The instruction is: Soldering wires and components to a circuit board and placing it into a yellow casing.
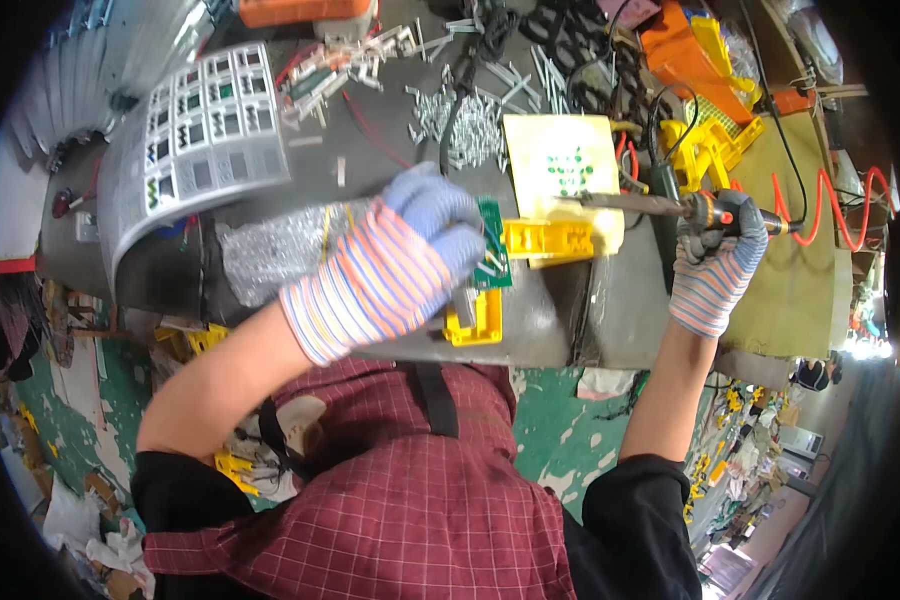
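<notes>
My right hand (718, 262), in a striped glove with a blue-grey palm, is wrapped round the orange-and-black grip of an electric screwdriver (712, 210). Its long shaft points left, over a pale yellow sheet (560, 150) with green marks. Gloved the same way, my left hand (395, 260) has its fingers curled down beside a green circuit board (496, 245); whatever the fingertips hold is hidden. Right of the board lies a yellow plastic housing (550, 240), partly on the sheet. Nearer me, a second yellow housing (485, 318) sits below the board, close to the left fingers.
Loose screws (475, 130) are heaped at the back middle. To the left stand a curved sheet of small parts (220, 130) and a clear bubble-wrap bag (270, 250). Yellow parts (710, 150), an orange bin (685, 55) and a coiled red cord (840, 215) are at right.
</notes>
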Tool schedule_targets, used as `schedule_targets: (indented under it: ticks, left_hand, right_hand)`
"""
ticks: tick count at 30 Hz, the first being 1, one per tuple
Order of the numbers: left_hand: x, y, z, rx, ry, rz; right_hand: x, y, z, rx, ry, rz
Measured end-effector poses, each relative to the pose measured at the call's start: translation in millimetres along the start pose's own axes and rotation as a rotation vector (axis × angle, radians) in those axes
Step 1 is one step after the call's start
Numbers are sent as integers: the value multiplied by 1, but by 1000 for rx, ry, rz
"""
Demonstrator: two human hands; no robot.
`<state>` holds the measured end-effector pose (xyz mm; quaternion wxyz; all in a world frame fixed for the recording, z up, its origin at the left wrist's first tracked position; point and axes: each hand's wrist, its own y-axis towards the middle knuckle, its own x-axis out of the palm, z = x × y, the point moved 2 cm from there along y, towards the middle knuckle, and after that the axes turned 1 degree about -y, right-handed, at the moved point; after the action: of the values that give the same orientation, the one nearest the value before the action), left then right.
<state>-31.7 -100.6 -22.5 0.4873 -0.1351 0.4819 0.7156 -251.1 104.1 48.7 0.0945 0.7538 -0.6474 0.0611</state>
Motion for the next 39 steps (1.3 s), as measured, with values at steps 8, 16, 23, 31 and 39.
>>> schedule_targets:
  ticks: [8,16,23,31,39]
  left_hand:
    - [3,-5,1,10,89,7]
    - [5,-10,5,51,104,195]
    - [-4,-1,-4,-49,-10,30]
    - [1,0,-7,-91,-73,18]
    - [1,-1,-8,-110,-74,31]
  right_hand:
    - [109,7,15,-598,-370,-455]
    - [172,66,78,-290,28,-764]
    - [199,61,65,-1208,-1267,-822]
    - [163,43,47,-700,-1447,-420]
    - [61,-105,22,-913,-1063,-876]
